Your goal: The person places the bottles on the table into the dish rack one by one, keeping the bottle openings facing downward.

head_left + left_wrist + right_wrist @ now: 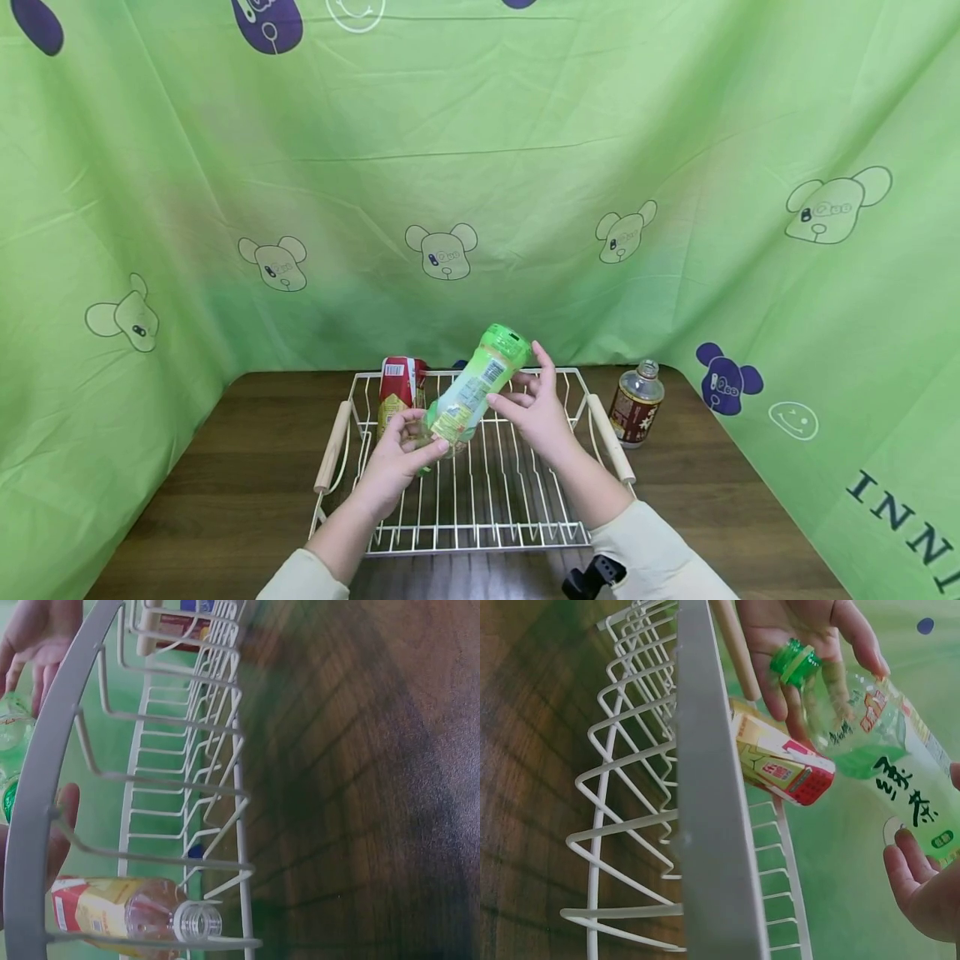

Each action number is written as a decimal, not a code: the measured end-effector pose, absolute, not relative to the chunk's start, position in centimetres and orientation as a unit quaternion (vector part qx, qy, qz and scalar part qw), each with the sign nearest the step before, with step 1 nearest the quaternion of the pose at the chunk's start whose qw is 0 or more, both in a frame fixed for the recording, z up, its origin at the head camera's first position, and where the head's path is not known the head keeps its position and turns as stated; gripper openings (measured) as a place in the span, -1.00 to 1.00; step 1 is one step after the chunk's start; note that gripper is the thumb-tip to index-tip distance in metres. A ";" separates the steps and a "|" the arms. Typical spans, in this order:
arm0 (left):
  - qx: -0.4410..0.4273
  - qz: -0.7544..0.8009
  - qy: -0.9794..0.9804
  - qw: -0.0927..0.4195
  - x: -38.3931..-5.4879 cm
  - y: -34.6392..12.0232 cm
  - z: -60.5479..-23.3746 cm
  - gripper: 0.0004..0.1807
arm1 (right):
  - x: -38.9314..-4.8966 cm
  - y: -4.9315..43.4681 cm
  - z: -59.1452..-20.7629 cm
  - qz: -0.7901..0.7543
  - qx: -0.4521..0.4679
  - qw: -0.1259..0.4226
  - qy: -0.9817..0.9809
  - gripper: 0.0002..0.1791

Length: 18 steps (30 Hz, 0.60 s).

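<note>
A clear green tea bottle [474,390] is held slanted above the rack, base up to the right and its uncapped green mouth [795,663] down to the left. My left hand [396,462] holds it near the neck end, thumb on the label side. At the base end my right hand [542,414] grips it between thumb and fingers. Below lies a white wire rack [472,528] with wooden handles. A red-and-yellow-labelled bottle [399,390] stands in the rack's back left, its open mouth [199,922] pointing down among the wires.
Right of the rack, a bottle with a dark brown label [636,407] stands upright on the wooden table [240,483]. A green printed cloth [540,183] hangs behind and at both sides. Rack wires cross the foreground of both wrist views.
</note>
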<state>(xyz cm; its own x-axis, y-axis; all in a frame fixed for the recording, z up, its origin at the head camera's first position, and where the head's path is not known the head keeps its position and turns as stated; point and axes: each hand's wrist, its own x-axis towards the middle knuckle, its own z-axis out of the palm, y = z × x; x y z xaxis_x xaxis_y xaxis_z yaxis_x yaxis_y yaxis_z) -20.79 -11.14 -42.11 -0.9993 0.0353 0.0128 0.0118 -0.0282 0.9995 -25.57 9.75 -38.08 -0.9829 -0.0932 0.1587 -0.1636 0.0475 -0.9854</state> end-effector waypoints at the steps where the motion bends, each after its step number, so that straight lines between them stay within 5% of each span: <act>1: 0.017 0.714 0.700 0.010 -20.8 -11.0 -42.2 -0.35 | -25.5 9.7 -38.0 0.684 0.089 0.027 -0.723 0.14; 18: 0.038 0.683 0.730 0.005 -20.3 -9.9 -42.2 -0.31 | -25.6 9.1 -38.1 0.677 0.078 0.042 -0.731 0.21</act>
